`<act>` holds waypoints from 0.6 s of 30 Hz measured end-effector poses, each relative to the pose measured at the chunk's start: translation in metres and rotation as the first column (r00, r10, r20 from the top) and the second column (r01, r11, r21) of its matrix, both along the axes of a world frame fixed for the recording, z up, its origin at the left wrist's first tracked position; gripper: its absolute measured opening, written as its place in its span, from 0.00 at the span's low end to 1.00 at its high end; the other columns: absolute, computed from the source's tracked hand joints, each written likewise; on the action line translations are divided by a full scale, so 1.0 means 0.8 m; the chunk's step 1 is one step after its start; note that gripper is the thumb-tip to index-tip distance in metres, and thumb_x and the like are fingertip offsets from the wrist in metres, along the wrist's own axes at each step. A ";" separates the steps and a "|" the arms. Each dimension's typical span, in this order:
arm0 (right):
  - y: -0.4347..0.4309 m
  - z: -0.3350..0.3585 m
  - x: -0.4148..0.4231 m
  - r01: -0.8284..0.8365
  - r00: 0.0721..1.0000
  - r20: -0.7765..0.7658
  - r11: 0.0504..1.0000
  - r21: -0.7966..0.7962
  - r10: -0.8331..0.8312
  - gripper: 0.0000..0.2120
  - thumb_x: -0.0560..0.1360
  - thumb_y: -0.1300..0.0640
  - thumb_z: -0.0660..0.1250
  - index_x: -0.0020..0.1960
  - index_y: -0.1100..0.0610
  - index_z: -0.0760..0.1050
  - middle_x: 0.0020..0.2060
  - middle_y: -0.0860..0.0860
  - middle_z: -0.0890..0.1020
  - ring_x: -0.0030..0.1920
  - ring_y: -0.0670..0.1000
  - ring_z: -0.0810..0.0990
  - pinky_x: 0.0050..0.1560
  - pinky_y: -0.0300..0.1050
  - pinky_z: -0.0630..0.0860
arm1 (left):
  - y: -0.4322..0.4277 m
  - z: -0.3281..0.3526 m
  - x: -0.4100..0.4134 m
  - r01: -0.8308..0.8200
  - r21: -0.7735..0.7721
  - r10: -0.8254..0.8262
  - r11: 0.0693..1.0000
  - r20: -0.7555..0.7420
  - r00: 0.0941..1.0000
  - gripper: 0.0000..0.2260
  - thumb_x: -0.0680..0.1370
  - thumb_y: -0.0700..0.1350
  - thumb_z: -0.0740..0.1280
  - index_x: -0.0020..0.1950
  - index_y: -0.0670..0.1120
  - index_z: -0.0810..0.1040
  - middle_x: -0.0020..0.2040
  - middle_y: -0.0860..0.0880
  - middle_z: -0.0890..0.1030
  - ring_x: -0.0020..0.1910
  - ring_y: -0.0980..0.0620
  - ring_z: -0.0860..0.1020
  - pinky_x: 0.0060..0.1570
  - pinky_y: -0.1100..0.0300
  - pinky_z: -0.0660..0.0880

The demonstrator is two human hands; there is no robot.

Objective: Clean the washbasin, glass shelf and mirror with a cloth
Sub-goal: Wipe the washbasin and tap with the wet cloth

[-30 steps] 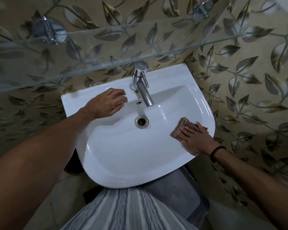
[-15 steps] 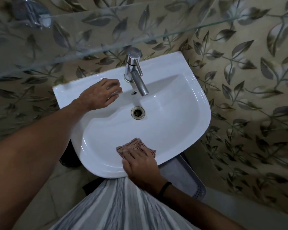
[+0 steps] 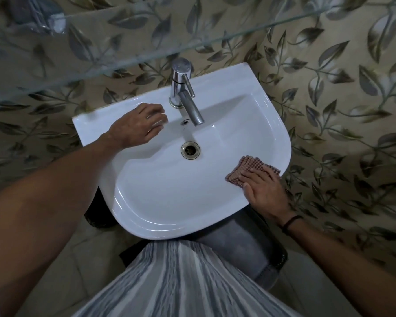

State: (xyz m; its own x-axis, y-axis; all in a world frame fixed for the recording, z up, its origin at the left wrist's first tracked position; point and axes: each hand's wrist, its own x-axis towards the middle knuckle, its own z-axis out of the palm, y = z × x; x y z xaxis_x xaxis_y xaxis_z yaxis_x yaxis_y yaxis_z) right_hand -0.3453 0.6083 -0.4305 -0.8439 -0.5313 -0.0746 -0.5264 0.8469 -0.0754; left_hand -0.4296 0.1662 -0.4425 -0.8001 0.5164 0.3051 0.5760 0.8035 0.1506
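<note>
One white washbasin (image 3: 169,191), leaf-patterned wall (image 3: 341,88); glass shelf (image 3: 101,42)

Chrome tap (image 3: 183,92), upper centre. Leaf-patterned wall (image 3: 341,88), right and upper left. Grey-and-white striped garment (image 3: 181,282), bottom centre.

The washbasin (image 3: 160,202) is glossy white. The cloth (image 3: 245,167) has a small check of brownish red and pale cream. The glass shelf (image 3: 101,49) is clear, with a faint green tint along its edge. The tap (image 3: 185,97) is chrome silver and the drain ring (image 3: 190,143) a dull brassy tone. The wall (image 3: 341,88) is tan, patterned with grey-olive leaves on thin stems. The wristband (image 3: 292,221) is black. The garment (image 3: 181,282) is streaked with grey and white stripes.
</note>
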 end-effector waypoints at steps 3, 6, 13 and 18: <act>-0.053 -0.001 0.045 0.003 1.000 0.030 0.999 -0.043 -0.002 0.17 0.81 0.51 0.57 0.61 0.53 0.81 0.60 0.48 0.83 0.59 0.49 0.79 0.68 0.50 0.64 | 0.001 0.000 -0.001 0.013 0.001 -0.013 1.000 -0.015 1.000 0.09 0.84 0.45 0.62 0.61 0.43 0.78 0.62 0.42 0.76 0.58 0.41 0.76 0.61 0.50 0.72; -0.121 -0.010 0.091 -0.143 0.986 0.070 0.984 -0.110 0.151 0.15 0.79 0.53 0.59 0.59 0.52 0.81 0.58 0.49 0.83 0.54 0.50 0.81 0.58 0.49 0.68 | 0.001 0.000 -0.002 0.018 0.002 -0.018 1.000 -0.024 1.000 0.09 0.84 0.45 0.62 0.61 0.42 0.77 0.62 0.42 0.76 0.59 0.41 0.76 0.61 0.50 0.72; -0.256 -0.038 0.141 -0.211 0.939 0.217 0.945 -0.249 0.267 0.24 0.83 0.46 0.55 0.69 0.59 0.75 0.68 0.57 0.78 0.63 0.54 0.80 0.55 0.48 0.78 | -0.001 -0.005 -0.002 -0.003 0.001 0.003 1.000 -0.013 1.000 0.10 0.85 0.46 0.61 0.61 0.43 0.77 0.63 0.42 0.75 0.58 0.41 0.76 0.62 0.50 0.73; -0.168 -0.024 0.114 -0.361 0.898 0.180 0.906 -0.222 0.402 0.22 0.85 0.47 0.50 0.74 0.54 0.69 0.70 0.53 0.75 0.68 0.52 0.75 0.69 0.51 0.69 | -0.001 -0.005 -0.003 0.001 0.003 -0.001 1.000 -0.006 1.000 0.10 0.84 0.46 0.62 0.61 0.43 0.77 0.63 0.42 0.75 0.59 0.41 0.76 0.63 0.51 0.72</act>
State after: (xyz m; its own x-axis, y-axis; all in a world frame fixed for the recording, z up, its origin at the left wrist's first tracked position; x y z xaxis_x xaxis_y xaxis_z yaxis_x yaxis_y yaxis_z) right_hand -0.2539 0.4736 -0.4494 -0.5473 -0.8303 -0.1053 -0.7592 0.5455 -0.3549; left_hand -0.4323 0.1657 -0.4466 -0.7978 0.5164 0.3112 0.5778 0.8023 0.1499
